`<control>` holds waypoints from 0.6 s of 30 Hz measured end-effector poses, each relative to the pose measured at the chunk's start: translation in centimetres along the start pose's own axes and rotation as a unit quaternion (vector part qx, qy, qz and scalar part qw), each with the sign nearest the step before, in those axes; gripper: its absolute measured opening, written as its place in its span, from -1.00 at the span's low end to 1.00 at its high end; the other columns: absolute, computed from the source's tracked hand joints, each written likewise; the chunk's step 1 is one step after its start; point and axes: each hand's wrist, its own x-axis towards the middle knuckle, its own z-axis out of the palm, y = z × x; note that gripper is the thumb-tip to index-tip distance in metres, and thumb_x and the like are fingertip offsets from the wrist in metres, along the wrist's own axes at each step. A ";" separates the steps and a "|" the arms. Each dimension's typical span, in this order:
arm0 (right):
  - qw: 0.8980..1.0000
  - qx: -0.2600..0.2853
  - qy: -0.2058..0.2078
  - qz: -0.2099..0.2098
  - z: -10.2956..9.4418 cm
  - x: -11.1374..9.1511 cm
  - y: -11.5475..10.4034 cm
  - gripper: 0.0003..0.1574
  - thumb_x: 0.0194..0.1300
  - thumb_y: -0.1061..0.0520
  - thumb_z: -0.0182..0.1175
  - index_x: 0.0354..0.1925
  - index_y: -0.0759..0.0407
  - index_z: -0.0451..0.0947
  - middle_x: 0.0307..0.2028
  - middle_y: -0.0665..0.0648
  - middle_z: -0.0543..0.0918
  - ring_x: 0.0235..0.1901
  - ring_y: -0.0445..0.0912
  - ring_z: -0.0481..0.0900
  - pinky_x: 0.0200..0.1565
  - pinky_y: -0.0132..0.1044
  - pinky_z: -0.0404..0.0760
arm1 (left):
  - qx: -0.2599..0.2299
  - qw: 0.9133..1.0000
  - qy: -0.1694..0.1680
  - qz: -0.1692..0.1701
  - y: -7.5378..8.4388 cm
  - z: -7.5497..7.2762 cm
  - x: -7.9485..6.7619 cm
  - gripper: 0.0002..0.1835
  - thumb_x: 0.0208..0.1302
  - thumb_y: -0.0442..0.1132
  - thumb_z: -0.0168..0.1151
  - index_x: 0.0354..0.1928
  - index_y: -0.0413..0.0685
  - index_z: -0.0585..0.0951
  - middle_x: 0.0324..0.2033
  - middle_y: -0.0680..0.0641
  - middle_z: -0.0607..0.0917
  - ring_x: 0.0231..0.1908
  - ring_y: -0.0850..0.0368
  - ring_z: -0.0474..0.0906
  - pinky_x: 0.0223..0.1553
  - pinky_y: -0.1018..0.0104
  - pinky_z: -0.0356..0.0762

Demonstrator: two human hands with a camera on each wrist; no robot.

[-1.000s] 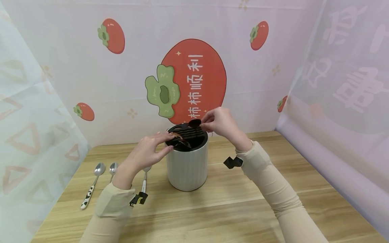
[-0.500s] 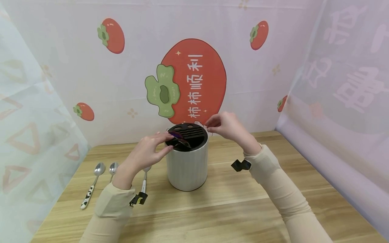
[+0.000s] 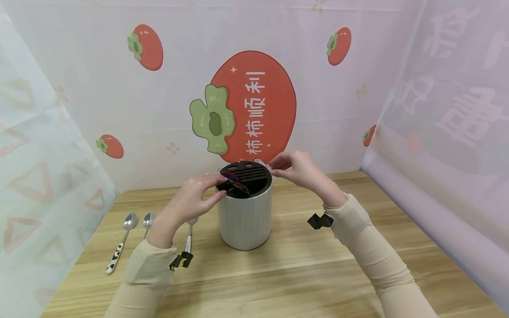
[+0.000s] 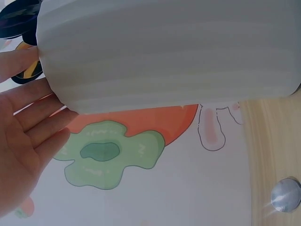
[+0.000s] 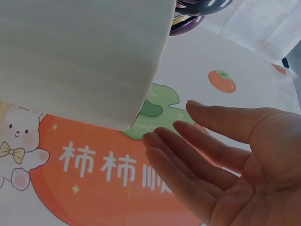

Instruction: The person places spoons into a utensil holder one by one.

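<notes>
A white ribbed utensil holder [image 3: 245, 223] with a black slotted insert [image 3: 249, 165] stands upright on the table. Two dark, shiny spoon heads [image 3: 241, 187] poke out at its left front, one with a purple sheen. My left hand [image 3: 191, 197] rests at the holder's left rim beside these spoons, its fingers extended against the white wall in the left wrist view. My right hand [image 3: 295, 168], fingers loosely bent and holding nothing, hovers by the right rim; the right wrist view shows a gap between fingertips and holder.
Left of the holder lie a spoon [image 3: 129, 222] with a black-and-white handle, another metal spoon [image 3: 149, 219], and a white-handled utensil [image 3: 188, 243], the last two partly behind my left arm. A printed cloth [image 3: 318, 115] hangs behind the wooden table [image 3: 278, 282].
The dark spoon that my right hand pinched above the insert is no longer visible there. That hand has moved right and slightly down, off the insert. My left hand stays put.
</notes>
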 end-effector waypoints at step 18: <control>0.993 0.029 -0.011 -0.110 1.8 -0.4 1.0 -0.59 0.17 0.10 0.34 -0.03 0.25 0.60 -0.08 0.17 0.68 -0.02 0.01 0.63 0.07 -0.12 0.60 | -0.002 1.000 0.010 0.011 -0.1 0.1 0.1 -0.66 0.28 -0.07 0.20 0.01 -0.08 0.63 0.00 -0.07 0.68 0.13 0.01 0.54 0.28 0.09 0.36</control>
